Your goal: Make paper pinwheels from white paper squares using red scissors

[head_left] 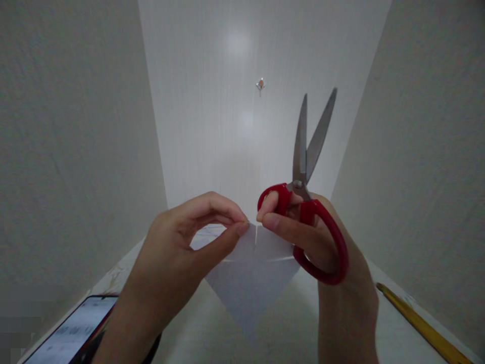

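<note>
A sheet of white paper [253,288] hangs between my two hands, its lower corner pointing toward me. Crease lines cross it, and a short slit opens at its top edge. My left hand [189,242] pinches that edge just left of the slit between thumb and fingertips. Around the fingers of my right hand [322,237] loop the red handles of a pair of scissors [301,184]. The blades point up and stand apart, away from the paper. Right thumb and fingertip also close at the paper's edge, right of the slit.
A phone with a lit screen [76,331] lies at the lower left, partly behind my left forearm. At the lower right is a long yellow object [420,321]. Pale panels rise on both sides, and a small shiny mark [260,84] shows on the back panel.
</note>
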`<state>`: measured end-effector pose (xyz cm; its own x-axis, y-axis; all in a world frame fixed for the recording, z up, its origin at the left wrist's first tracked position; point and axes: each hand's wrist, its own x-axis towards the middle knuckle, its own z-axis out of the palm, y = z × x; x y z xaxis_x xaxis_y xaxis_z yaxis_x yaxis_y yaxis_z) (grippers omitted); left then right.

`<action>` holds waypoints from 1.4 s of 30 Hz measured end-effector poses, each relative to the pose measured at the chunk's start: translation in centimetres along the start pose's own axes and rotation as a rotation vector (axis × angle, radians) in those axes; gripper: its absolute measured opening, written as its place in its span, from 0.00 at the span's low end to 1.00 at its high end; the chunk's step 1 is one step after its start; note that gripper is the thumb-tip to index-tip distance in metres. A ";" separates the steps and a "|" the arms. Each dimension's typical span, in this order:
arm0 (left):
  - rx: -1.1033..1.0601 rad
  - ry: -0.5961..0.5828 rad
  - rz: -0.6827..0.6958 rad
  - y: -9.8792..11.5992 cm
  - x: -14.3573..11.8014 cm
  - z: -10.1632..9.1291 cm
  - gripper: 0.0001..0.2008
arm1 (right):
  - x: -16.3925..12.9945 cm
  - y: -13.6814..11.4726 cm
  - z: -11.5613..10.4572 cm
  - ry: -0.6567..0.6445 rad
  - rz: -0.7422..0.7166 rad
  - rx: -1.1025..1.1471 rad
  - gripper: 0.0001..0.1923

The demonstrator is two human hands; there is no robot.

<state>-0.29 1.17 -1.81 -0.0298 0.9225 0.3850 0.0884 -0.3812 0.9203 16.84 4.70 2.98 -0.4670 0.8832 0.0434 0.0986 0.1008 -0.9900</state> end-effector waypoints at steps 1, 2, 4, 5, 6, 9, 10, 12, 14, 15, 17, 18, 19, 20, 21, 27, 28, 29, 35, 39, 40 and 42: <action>-0.032 -0.019 -0.014 0.1 0.0 0.0 0.08 | 0.1 0.1 -0.2 -0.017 0.012 0.021 0.07; -0.059 -0.038 -0.027 0.1 0.1 -0.1 0.08 | 0.1 0.2 -0.5 -0.039 0.021 0.029 0.08; -0.100 -0.072 -0.047 0.2 0.1 -0.1 0.08 | 0.3 0.5 -1.2 -0.070 0.018 0.015 0.09; -0.116 -0.087 -0.049 0.2 0.1 -0.1 0.09 | 0.3 0.6 -1.5 -0.080 0.005 -0.001 0.09; -0.127 -0.104 -0.050 0.2 0.2 -0.2 0.09 | 0.4 0.7 -1.9 -0.085 -0.010 -0.020 0.09; -0.150 -0.150 -0.044 0.2 0.3 -0.2 0.10 | 0.5 0.9 -2.4 -0.084 -0.048 -0.038 0.08; -0.154 -0.158 -0.047 0.3 0.3 -0.2 0.10 | 0.6 0.8 -2.3 -0.092 -0.042 -0.039 0.08; -0.156 -0.155 -0.046 0.4 0.4 -0.2 0.10 | 0.6 0.7 -1.8 -0.128 -0.009 -0.021 0.08; -0.155 -0.149 -0.036 0.5 0.4 -0.1 0.10 | 0.5 0.5 -1.0 -0.176 0.023 0.024 0.09; -0.154 -0.145 -0.031 0.6 0.4 -0.1 0.10 | 0.4 0.4 -0.6 -0.190 0.026 0.050 0.10; -0.151 -0.135 -0.036 0.6 0.4 -0.1 0.09 | 0.3 0.2 -0.2 -0.183 0.012 0.073 0.11; -0.151 -0.130 -0.040 0.5 0.4 -0.1 0.09 | 0.3 0.2 -0.1 -0.181 0.001 0.067 0.11; -0.152 -0.123 -0.044 0.5 0.4 -0.1 0.09 | 0.3 0.2 -0.1 -0.180 -0.007 0.058 0.11; -0.155 -0.116 -0.045 0.5 0.4 -0.1 0.09 | 0.4 0.2 -0.2 -0.185 -0.009 0.048 0.11; -0.160 -0.114 -0.040 0.5 0.4 -0.1 0.08 | 0.4 0.2 -0.2 -0.193 -0.010 0.043 0.11; -0.136 -0.081 -0.020 0.9 0.2 0.1 0.08 | 0.7 0.2 -0.3 -0.178 -0.068 0.064 0.13; -0.119 -0.066 -0.006 1.0 0.1 0.1 0.09 | 0.6 0.3 -0.3 -0.170 -0.084 0.059 0.12; -0.099 -0.052 0.011 1.0 0.0 0.2 0.09 | 0.6 0.4 -0.3 -0.169 -0.107 0.048 0.12; -0.011 0.027 0.081 1.4 -0.7 0.7 0.10 | 0.6 1.2 -0.3 -0.168 -0.246 -0.057 0.13; 0.010 0.053 0.127 1.6 -1.0 0.9 0.12 | 0.7 1.5 -0.4 -0.161 -0.303 -0.082 0.11; 0.010 0.056 0.136 1.7 -1.0 0.9 0.12 | 0.7 1.5 -0.4 -0.157 -0.315 -0.081 0.10; 0.006 0.059 0.146 1.7 -1.1 0.9 0.12 | 0.7 1.6 -0.4 -0.154 -0.345 -0.055 0.10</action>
<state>0.81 -0.49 -0.72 -0.0751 0.8518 0.5184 0.1018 -0.5106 0.8538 17.00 5.67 1.46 -0.6069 0.7145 0.3481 -0.0424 0.4082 -0.9119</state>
